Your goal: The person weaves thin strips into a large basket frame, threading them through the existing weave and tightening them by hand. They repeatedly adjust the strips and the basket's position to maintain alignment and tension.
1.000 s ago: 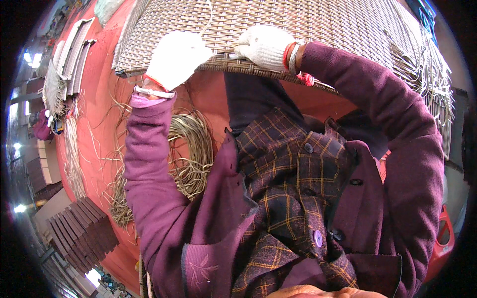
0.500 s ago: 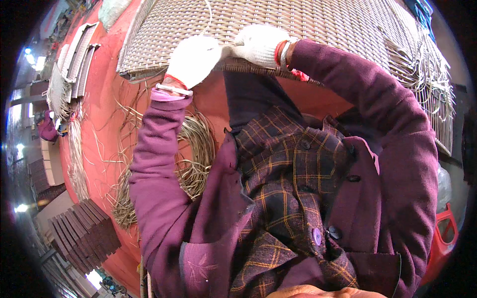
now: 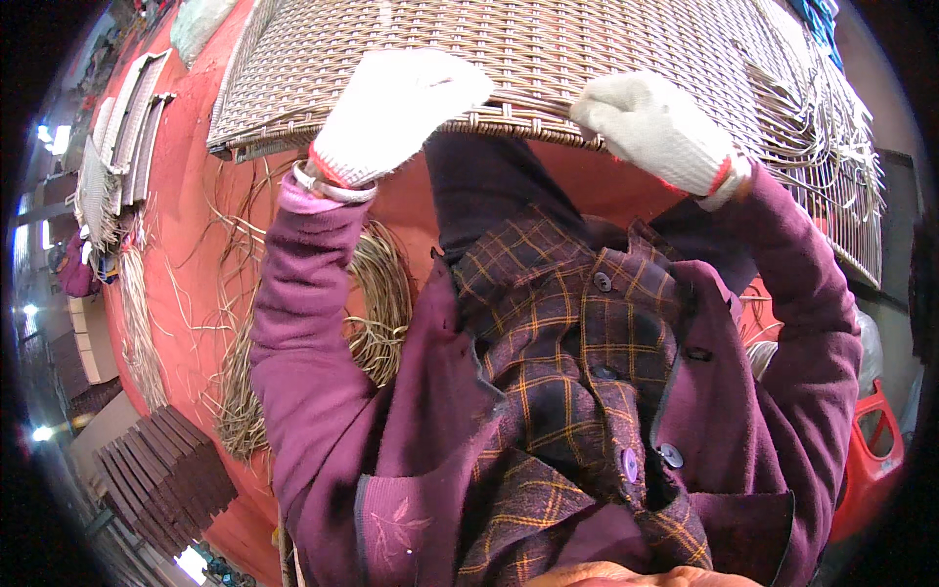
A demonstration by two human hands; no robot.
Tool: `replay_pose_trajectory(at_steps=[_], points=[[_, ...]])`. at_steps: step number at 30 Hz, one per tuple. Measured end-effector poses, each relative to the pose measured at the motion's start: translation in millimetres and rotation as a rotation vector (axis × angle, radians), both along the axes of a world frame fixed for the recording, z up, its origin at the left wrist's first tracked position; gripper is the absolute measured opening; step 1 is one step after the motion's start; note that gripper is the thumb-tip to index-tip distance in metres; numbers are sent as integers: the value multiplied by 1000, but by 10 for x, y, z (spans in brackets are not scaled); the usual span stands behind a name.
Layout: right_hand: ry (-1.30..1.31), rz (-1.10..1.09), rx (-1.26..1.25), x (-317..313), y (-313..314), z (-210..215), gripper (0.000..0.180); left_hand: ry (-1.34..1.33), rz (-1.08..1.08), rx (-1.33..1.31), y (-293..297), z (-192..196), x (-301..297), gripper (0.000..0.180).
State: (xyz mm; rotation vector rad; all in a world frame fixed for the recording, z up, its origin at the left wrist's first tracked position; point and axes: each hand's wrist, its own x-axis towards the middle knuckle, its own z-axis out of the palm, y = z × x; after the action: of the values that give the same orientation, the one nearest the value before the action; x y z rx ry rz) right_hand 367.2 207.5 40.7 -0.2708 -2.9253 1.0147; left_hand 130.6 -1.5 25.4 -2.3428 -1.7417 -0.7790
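From afar I see a woven panel (image 3: 567, 49) across the top; at its lower edge, a gloved left hand (image 3: 406, 110), upper centre-left, and a gloved right hand (image 3: 657, 125), upper centre-right. Left of centre lies a strand coil (image 3: 387, 289); lower left, brown slats (image 3: 164, 468).

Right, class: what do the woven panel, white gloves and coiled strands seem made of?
Woven panel: probably plastic wicker, smooth; its strands shine.
White gloves: likely knitted cotton, matte, with fine ribbing.
Coiled strands: perhaps similar plastic, faintly glossy, with pale highlights.
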Motion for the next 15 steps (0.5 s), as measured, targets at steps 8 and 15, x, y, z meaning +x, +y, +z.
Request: replay_pose_trajectory(at_steps=[8,15], points=[[338,177,696,-188,-19,-263,18,-138,362,-33,-297,-123,-106,13],[258,154,737,-266,-42,-253,18,-277,438,-55,-346,-121,-111,15]])
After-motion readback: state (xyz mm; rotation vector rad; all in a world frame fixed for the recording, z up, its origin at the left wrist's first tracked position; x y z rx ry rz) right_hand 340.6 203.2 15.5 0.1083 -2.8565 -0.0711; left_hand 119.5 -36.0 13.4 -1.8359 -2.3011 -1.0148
